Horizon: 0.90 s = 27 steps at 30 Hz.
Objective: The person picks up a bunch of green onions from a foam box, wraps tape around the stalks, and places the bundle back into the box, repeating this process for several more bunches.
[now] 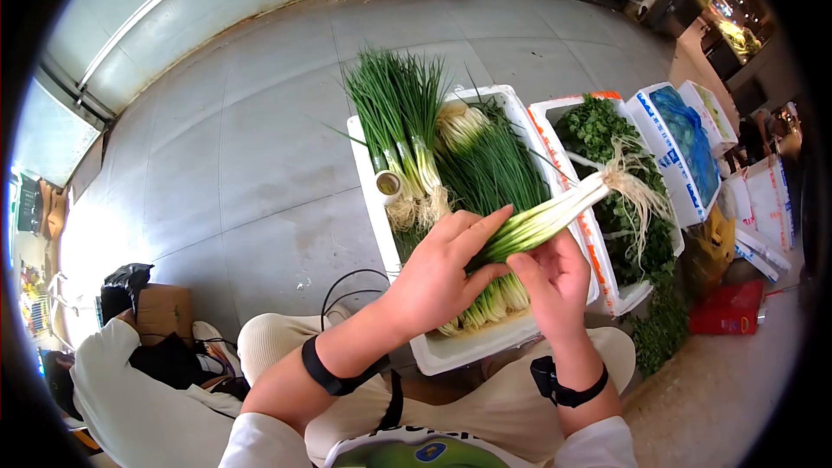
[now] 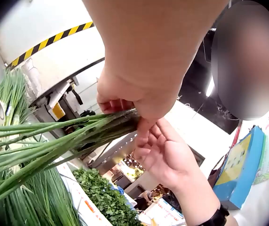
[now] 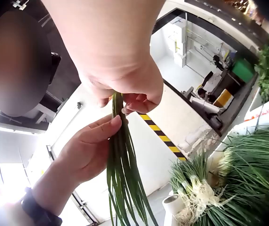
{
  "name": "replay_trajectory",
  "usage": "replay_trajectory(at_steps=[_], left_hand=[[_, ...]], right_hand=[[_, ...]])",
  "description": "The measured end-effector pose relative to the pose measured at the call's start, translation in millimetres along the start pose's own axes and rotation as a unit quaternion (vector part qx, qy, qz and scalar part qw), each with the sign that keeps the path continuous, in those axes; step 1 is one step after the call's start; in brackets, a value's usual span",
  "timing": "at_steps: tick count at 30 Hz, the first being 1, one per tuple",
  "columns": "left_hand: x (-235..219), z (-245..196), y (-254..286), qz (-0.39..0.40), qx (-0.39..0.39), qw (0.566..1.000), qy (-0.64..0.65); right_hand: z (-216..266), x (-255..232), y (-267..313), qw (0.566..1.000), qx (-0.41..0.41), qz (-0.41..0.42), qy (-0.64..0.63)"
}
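Note:
Both hands hold a bunch of scallions (image 1: 555, 218) above a white foam box. Its white stems and stringy roots point to the right in the head view. My left hand (image 1: 444, 264) grips the green part, thumb and fingers around it; in the right wrist view its thumb presses on the leaves (image 3: 122, 165). Curled around the bunch from below and the right is my right hand (image 1: 556, 282). Long green leaves (image 2: 49, 148) trail from the hands in the left wrist view. Below, more scallions (image 1: 498, 152) fill the foam box (image 1: 442, 354).
Another scallion bunch (image 1: 400, 113) lies across the box's far left corner, beside a white tape roll (image 1: 387, 184). To the right stands a foam box (image 1: 622, 299) of leafy herbs (image 1: 598, 126). Farther right are a box with blue plastic (image 1: 685, 139) and a red package (image 1: 726, 308).

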<state>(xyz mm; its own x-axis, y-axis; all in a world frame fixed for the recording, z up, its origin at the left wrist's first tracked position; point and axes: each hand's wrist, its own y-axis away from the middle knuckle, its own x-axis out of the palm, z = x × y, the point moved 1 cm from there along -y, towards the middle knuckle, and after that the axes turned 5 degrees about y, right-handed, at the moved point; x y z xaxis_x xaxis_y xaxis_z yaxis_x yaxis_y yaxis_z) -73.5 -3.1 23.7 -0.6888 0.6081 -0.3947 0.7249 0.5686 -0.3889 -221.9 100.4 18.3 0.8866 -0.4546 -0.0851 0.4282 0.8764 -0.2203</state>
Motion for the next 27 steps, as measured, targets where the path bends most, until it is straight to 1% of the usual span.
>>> replay_trajectory(at_steps=[1,3,4,7,8,9,11,12,13,15,16,17,18,19,21,22,24,25,26,27], left_hand=[[-0.2,-1.8,-0.5,0.000,0.000,1.000,0.003],[-3.9,-7.4,-1.4,0.027,-0.068,0.996,0.050],[-3.0,-4.2,-1.8,0.010,-0.062,0.996,0.070],[-7.3,6.1,-1.6,-0.005,-0.052,0.995,0.085],[-9.5,5.4,-2.1,-0.002,-0.085,0.990,0.109],[-10.2,7.7,-1.2,0.000,-0.087,0.990,0.110],[-9.6,13.5,1.1,0.033,-0.143,0.977,0.153],[-10.3,10.8,0.6,0.037,-0.165,0.974,0.149],[-8.8,11.3,2.1,0.039,-0.166,0.974,0.150],[-6.2,11.7,5.1,0.042,-0.121,0.986,0.105],[-6.0,11.0,5.1,0.045,-0.123,0.986,0.106],[-5.9,9.7,5.1,0.071,-0.146,0.979,0.121],[-5.8,9.6,5.3,0.097,-0.170,0.971,0.135],[-6.6,10.8,5.5,0.099,-0.170,0.971,0.134],[-8.3,14.4,6.4,0.124,-0.195,0.954,0.192],[-9.3,15.7,7.0,0.126,-0.196,0.954,0.191],[-9.8,17.0,8.9,0.138,-0.171,0.952,0.214],[-6.9,19.1,10.6,0.140,-0.172,0.952,0.214],[-3.0,21.8,12.9,0.120,-0.149,0.955,0.227],[-1.3,23.2,14.2,0.099,-0.126,0.958,0.240]], right_hand=[[1.7,0.6,-1.3,1.000,0.001,-0.001,0.003],[3.0,0.6,-1.6,1.000,0.015,-0.018,0.001],[1.8,-1.9,-0.9,1.000,0.016,-0.006,-0.003],[-0.3,-2.3,0.8,0.999,0.032,-0.009,-0.031],[-0.7,-3.5,1.3,0.999,0.034,-0.010,-0.031],[-0.9,-5.0,1.2,0.999,0.034,-0.006,-0.015],[-0.7,-5.5,0.9,0.999,0.035,-0.003,0.001],[-0.5,-5.4,0.3,0.999,0.046,-0.003,-0.003],[-0.1,-5.5,0.3,0.998,0.057,-0.002,-0.006],[1.7,-3.6,-0.6,0.997,0.073,-0.002,-0.015],[2.1,-1.6,-1.2,0.996,0.078,-0.005,-0.045],[1.6,-0.7,-1.3,0.994,0.084,-0.007,-0.074],[-2.3,-2.9,-1.3,0.992,0.074,0.011,-0.097],[-2.5,-3.1,-1.6,0.992,0.075,0.009,-0.098],[-1.5,-2.8,-2.2,0.991,0.038,0.045,-0.124],[-3.3,-6.8,-2.7,0.989,0.023,0.094,-0.112],[3.2,-0.4,-1.7,0.988,0.035,0.096,-0.119],[5.0,2.0,-1.3,0.986,0.046,0.099,-0.125],[2.8,0.0,-1.2,0.983,0.048,0.125,-0.127],[1.7,-0.1,-1.3,0.983,0.048,0.124,-0.129]])
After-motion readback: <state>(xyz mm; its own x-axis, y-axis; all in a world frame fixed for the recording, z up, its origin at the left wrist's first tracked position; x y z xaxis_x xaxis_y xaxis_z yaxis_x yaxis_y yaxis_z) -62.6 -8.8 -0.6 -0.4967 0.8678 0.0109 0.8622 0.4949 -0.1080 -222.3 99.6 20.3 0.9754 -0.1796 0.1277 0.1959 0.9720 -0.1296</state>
